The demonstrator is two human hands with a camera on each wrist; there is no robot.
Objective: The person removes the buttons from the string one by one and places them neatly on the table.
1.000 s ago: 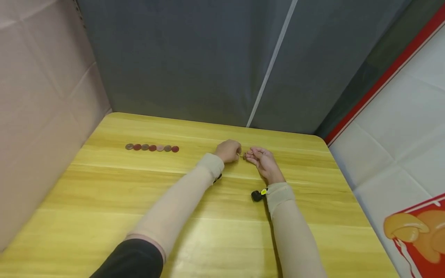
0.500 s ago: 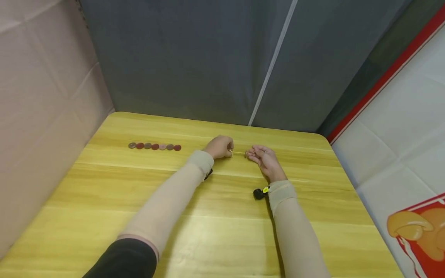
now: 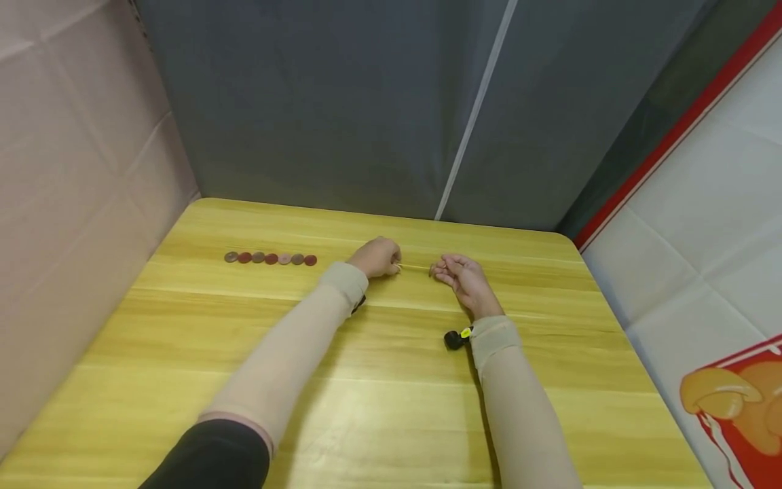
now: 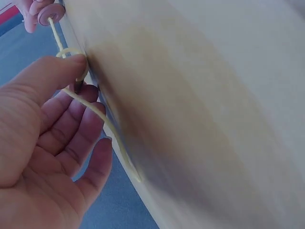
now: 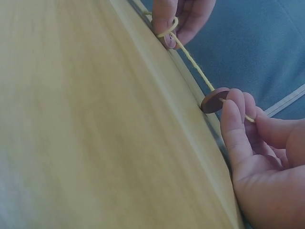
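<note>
A thin yellow string (image 3: 415,267) runs taut between my two hands over the far part of the yellow table (image 3: 391,380). My left hand (image 3: 380,257) pinches the string (image 4: 76,98) between thumb and forefinger, a small loop beside the thumb tip. My right hand (image 3: 459,275) holds a brown button (image 5: 214,100) threaded on the string (image 5: 190,62), fingertips curled against it. That button (image 4: 50,12) also shows at the top left of the left wrist view. A row of several red and grey buttons (image 3: 270,258) lies on the table left of my left hand.
Grey fabric walls (image 3: 342,102) stand behind the table and a beige panel (image 3: 79,170) on the left. A white and red sheet (image 3: 702,238) lies to the right. Small black cameras (image 3: 453,339) sit at both wrists.
My left hand has drawn leftward away from my right hand, and the string between them has lengthened. The right hand has stayed nearly in place.
</note>
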